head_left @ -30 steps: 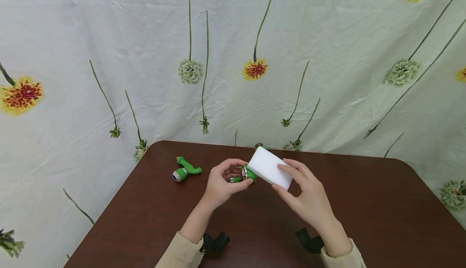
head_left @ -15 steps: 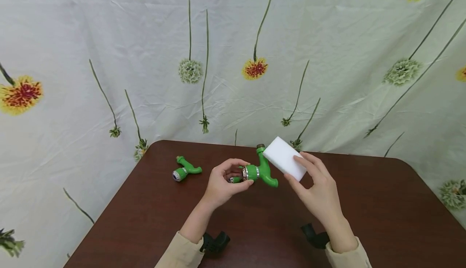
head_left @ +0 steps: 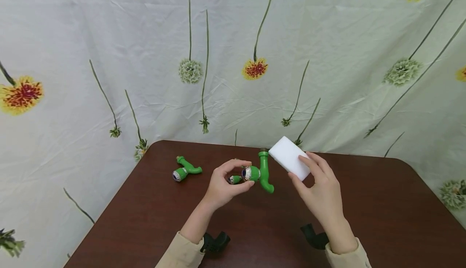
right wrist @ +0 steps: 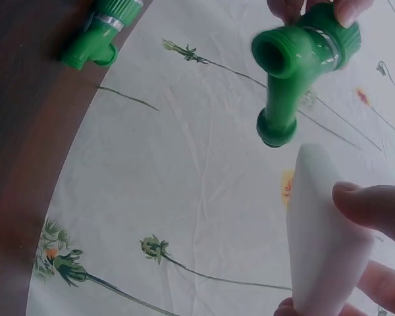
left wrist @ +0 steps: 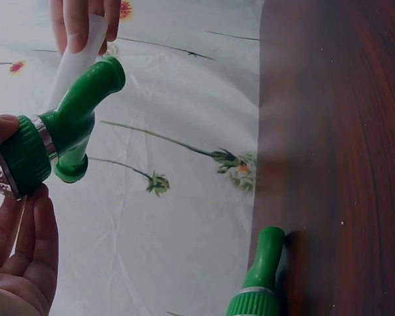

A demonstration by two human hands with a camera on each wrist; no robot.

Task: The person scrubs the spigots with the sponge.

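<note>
A green tap [head_left: 264, 173] is held up over the table by my left hand [head_left: 225, 183], which pinches its ribbed knob between thumb and fingers. In the left wrist view the tap's curved spout [left wrist: 95, 82] points away from that hand. Close to the tap's right, my right hand [head_left: 322, 193] grips a white sponge block [head_left: 289, 158] by its edges. From the right wrist view, a small gap separates the sponge [right wrist: 322, 237] from the tap's lower end [right wrist: 276, 128]. Behind my left fingers lies another green tap [head_left: 234, 179], mostly hidden.
Another green tap [head_left: 186, 169] lies on the dark brown table [head_left: 145, 219] to the left. A white cloth [head_left: 233, 37] printed with flowers hangs behind the table's far edge. Black camera mounts [head_left: 216, 242] are strapped at both wrists.
My right hand has drawn the sponge off the tap, to the right and slightly up, uncovering the tap's body. In my left hand the tap has turned a little, its spout now lower.
</note>
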